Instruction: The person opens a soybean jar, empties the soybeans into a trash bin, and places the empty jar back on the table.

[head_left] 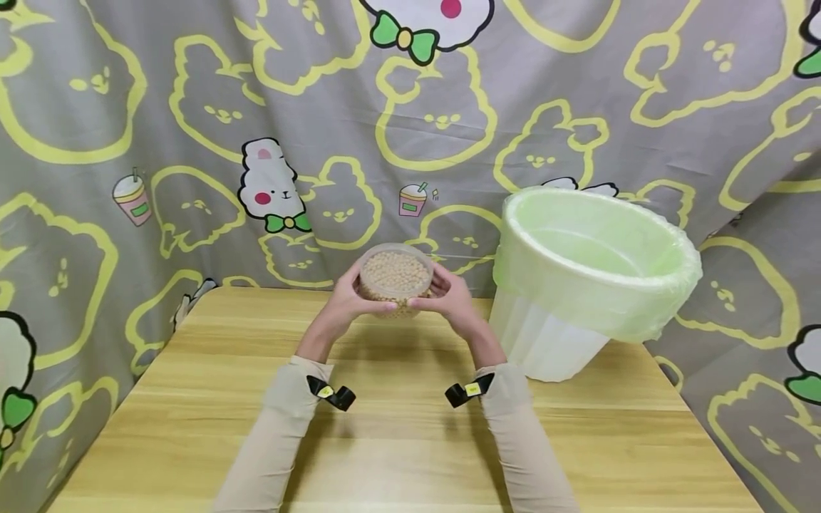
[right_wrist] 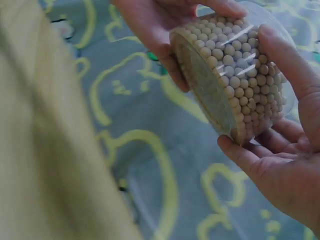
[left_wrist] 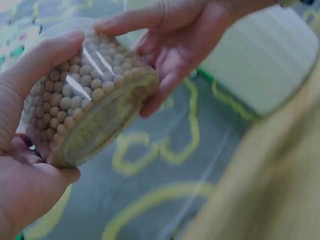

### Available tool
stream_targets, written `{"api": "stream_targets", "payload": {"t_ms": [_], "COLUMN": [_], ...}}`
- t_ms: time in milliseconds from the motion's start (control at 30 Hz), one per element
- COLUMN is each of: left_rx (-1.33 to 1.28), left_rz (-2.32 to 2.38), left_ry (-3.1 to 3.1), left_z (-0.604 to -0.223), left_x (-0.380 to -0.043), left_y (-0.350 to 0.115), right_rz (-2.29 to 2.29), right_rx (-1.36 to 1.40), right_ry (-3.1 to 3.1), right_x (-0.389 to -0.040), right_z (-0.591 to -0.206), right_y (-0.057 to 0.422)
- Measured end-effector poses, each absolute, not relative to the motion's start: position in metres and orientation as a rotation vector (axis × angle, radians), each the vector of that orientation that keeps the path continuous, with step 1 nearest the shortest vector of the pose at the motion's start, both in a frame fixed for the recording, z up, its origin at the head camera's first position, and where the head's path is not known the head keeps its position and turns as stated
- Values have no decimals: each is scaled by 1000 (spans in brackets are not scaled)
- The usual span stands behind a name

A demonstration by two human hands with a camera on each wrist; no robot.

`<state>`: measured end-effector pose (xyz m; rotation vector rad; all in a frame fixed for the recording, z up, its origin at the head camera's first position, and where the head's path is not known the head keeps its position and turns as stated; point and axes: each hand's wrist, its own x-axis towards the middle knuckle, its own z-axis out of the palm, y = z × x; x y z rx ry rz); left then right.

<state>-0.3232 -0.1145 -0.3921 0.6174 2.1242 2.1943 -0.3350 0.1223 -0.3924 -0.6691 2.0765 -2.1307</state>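
A round clear plastic tub [head_left: 396, 274] full of small beige balls is held up above the far part of the table. My left hand [head_left: 346, 296] grips its left side, thumb across the near wall and fingers curled round behind. On the opposite side my right hand [head_left: 452, 296] grips it the same way, the two thumb tips close together. In the left wrist view the tub [left_wrist: 92, 92] is tilted, and its clear underside shows. The right wrist view shows the balls [right_wrist: 245, 75] packed against the tub's wall. Whether a lid covers the tub, I cannot tell.
A white bin [head_left: 558, 342] lined with a pale green bag [head_left: 596, 292] stands at the table's back right. The wooden table [head_left: 398, 442] reaches back to a grey patterned curtain [head_left: 333, 128]. Small black cameras [head_left: 333, 393] are strapped to both wrists.
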Motion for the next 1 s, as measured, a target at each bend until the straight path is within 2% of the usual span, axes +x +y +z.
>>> {"api": "stream_targets", "payload": {"t_ms": [333,1000], "left_rx": [792,861], "left_rz": [2079,2068], "left_ry": [2171,2255], "left_z": [-387,-390], "left_x": [-324,-324], "left_y": [-75,-62], "right_rz": [-2090,-1989], "right_rx": [-704,-835], "right_ry": [2138,2149], "right_x": [-318,-316], "right_z": [-373,-374], "right_y": [157,169]}}
